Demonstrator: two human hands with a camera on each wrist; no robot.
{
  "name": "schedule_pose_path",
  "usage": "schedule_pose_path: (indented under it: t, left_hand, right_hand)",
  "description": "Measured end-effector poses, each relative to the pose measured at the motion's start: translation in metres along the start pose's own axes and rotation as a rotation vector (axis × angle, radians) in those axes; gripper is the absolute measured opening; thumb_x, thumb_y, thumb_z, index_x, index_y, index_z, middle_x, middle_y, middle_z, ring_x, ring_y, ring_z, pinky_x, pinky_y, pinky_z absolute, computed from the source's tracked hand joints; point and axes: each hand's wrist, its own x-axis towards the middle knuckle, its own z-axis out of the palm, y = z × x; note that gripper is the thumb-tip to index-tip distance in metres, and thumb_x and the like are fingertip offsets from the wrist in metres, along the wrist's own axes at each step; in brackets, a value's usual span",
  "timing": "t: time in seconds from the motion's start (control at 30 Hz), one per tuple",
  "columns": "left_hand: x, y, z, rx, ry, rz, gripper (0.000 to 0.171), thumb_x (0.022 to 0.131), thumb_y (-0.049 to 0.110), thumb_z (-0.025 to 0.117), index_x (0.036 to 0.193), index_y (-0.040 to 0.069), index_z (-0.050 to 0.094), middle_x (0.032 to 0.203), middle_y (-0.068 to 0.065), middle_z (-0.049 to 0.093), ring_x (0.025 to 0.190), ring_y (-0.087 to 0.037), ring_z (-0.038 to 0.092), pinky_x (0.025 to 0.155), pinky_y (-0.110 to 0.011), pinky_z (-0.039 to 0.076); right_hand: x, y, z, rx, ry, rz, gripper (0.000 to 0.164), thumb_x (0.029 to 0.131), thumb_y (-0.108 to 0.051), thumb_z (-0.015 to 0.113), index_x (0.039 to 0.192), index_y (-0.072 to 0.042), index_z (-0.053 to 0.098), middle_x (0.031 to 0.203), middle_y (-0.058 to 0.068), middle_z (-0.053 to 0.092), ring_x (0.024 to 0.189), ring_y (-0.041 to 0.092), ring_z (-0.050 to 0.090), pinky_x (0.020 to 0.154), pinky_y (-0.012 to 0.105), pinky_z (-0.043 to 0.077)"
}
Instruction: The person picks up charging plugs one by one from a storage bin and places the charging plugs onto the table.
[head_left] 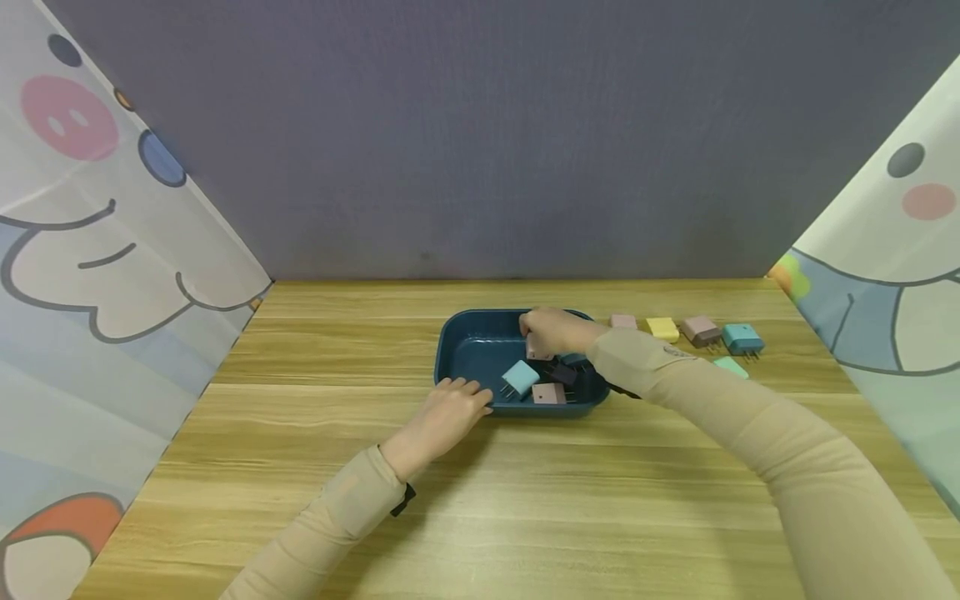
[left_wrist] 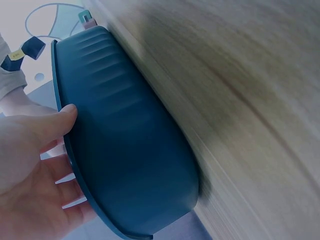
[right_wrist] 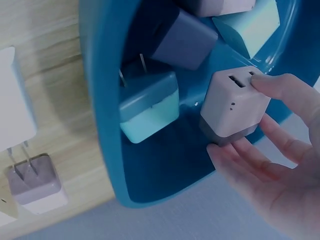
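A dark blue plastic bin [head_left: 472,350] stands on the table. My left hand [head_left: 441,421] grips its near left rim, with the thumb [left_wrist: 70,116] on the outer wall and the fingers over the edge. Inside the bin, my right hand [head_left: 557,332] holds a pink plug charger [right_wrist: 232,107] between thumb and fingers, its port face showing in the right wrist view. Close to it lie a teal and mint charger [right_wrist: 152,107] and a dark navy charger [right_wrist: 185,40]. A light blue charger [head_left: 521,377] and another pink one [head_left: 549,393] rest near the front wall.
Right of the bin, several chargers lie on the wooden table [head_left: 315,467]: a pink one [head_left: 622,322], a yellow one [head_left: 662,329], a brownish pink one [head_left: 701,330], a blue one [head_left: 742,337] and a mint one [head_left: 731,367]. A grey panel [head_left: 480,150] borders the back.
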Motion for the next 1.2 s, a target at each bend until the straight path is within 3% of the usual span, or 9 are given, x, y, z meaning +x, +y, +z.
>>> schedule_pose_path:
  t: [0.3,0.53,0.83,1.2]
  left_hand:
    - [0.001,0.0,0.0,0.007,0.027,0.006,0.011,0.082,0.024,0.063,0.079,0.015,0.061,0.069,0.001,0.056,0.058,-0.014,0.048,0.05,-0.022,0.029]
    - [0.0,-0.001,0.0,0.007,0.032,0.014,0.011,0.081,0.024,0.063,0.078,0.014,0.06,0.068,0.001,0.055,0.057,-0.014,0.048,0.05,-0.022,0.028]
    - [0.0,0.0,0.001,0.001,0.031,0.008,0.011,0.081,0.024,0.063,0.077,0.014,0.061,0.067,0.001,0.056,0.056,-0.013,0.047,0.049,-0.021,0.026]
    - [0.0,0.001,-0.002,-0.003,0.028,0.011,0.01,0.081,0.023,0.063,0.078,0.014,0.061,0.068,0.001,0.056,0.056,-0.013,0.047,0.05,-0.021,0.027]
  right_hand:
    - [-0.012,0.0,-0.006,0.002,0.013,-0.016,0.031,0.089,-0.01,0.049,0.118,0.001,0.05,0.111,0.015,0.054,0.081,0.019,0.055,0.072,0.033,0.044]
    - [-0.022,0.006,-0.008,-0.024,0.067,-0.063,0.036,0.081,-0.009,0.061,0.115,0.003,0.053,0.11,0.016,0.056,0.093,0.024,0.056,0.075,0.033,0.046]
    - [-0.04,0.013,-0.015,-0.003,0.114,-0.07,0.044,0.075,-0.005,0.067,0.115,0.004,0.052,0.114,0.018,0.052,0.099,0.028,0.052,0.076,0.035,0.045]
    - [-0.056,0.02,-0.015,-0.044,0.175,-0.134,0.041,0.073,-0.008,0.07,0.109,0.003,0.055,0.105,0.018,0.053,0.092,0.029,0.054,0.076,0.038,0.045]
